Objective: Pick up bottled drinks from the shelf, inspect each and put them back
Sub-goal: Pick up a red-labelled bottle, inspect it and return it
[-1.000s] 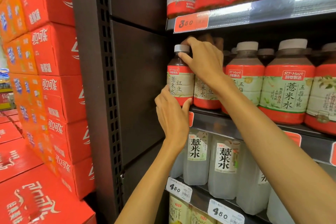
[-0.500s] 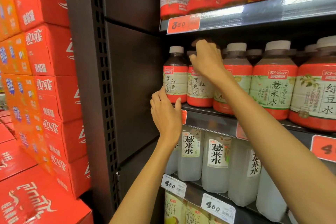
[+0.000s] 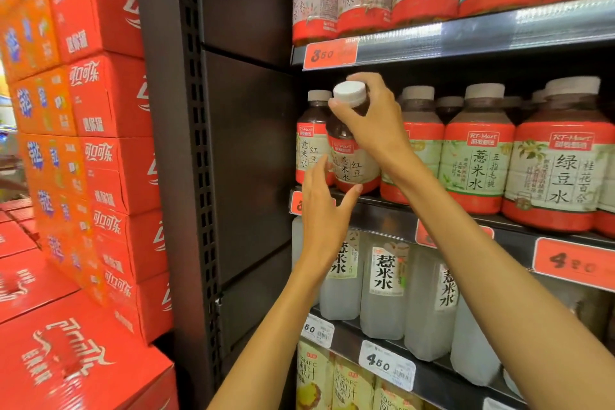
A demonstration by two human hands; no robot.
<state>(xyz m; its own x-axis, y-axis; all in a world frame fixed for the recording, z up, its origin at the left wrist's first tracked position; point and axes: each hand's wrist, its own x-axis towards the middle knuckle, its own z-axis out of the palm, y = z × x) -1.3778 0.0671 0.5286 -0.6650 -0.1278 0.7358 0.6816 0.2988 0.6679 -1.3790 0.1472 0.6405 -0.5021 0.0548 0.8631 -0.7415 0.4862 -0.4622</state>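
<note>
Under the right hand, whose fingers pinch its neck, the tilted bottle hangs; below it the left hand spreads, thumb touching its base.

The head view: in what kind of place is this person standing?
Most likely a supermarket drinks aisle. Rows of bottled drinks fill metal shelves, price tags are clipped to the shelf edges, and red cola cartons are stacked beside the rack.

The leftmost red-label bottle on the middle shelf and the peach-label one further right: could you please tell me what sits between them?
In the head view, the tilted red-bean bottle, gripped near its cap by the right hand, fills that stretch.
</note>
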